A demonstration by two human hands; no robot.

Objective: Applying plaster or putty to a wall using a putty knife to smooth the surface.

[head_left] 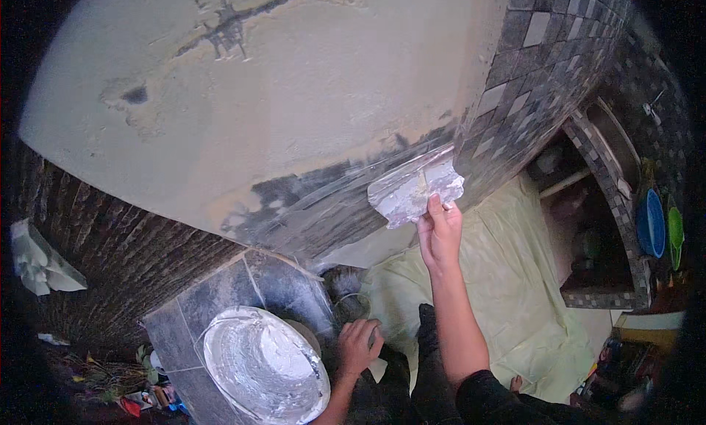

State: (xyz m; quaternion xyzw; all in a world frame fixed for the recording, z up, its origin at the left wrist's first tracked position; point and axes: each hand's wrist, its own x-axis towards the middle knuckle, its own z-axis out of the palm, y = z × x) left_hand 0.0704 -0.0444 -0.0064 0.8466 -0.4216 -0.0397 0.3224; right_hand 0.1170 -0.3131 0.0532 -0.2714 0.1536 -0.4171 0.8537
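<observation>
My right hand (443, 234) grips a wide putty knife (415, 189) smeared with white plaster, thumb on its near face. The blade's far edge lies at the lower part of the pale plastered wall (309, 94), close to the corner with the mosaic-tiled wall. Down at the centre, my left hand (359, 344) is closed with its fingers curled; what they hold, if anything, is not clear. Left of it stands a white bucket (220, 344), its inside coated with wet white plaster (283, 351).
Dark tiles (209, 285) carry the bucket. A pale yellow sheet (500, 278) covers the floor at right. Mosaic tiles (529, 64) face the right wall, beside a dark recess (588, 234). Blue (651, 222) and green basins (675, 237) hang far right. Dark bare patches (294, 186) mark the plaster.
</observation>
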